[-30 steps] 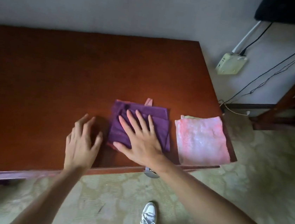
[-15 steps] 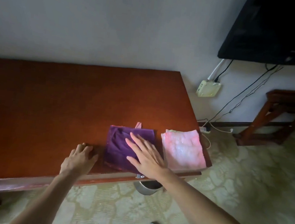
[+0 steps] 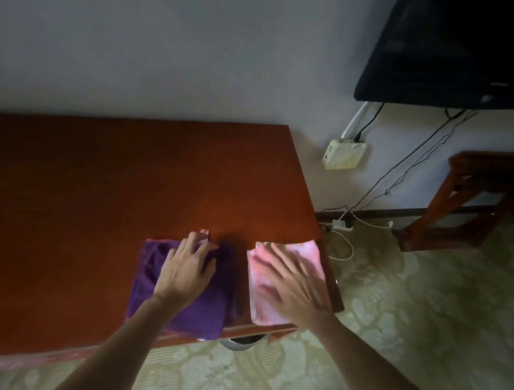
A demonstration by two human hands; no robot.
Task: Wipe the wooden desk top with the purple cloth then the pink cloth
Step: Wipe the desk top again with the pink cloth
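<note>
The wooden desk top point(image 3: 89, 191) is dark red-brown and runs along the wall. A folded purple cloth point(image 3: 150, 279) lies near the desk's front edge. My left hand point(image 3: 184, 270) rests on it, its fingers curled over the cloth's far edge beside a small pink tab. A folded pink cloth point(image 3: 306, 258) lies at the desk's front right corner, just right of the purple one. My right hand point(image 3: 290, 288) lies flat on the pink cloth with its fingers spread, and it is blurred by motion.
A black TV point(image 3: 474, 49) hangs on the wall at the upper right, with a cream wall box point(image 3: 345, 155) and cables below. A wooden stool point(image 3: 488, 202) stands at the right. A metal bowl point(image 3: 242, 344) shows under the desk's front edge.
My right hand slid off the purple cloth onto the pink cloth. My left hand moved right from the bare desk onto the purple cloth. The view tilted up.
</note>
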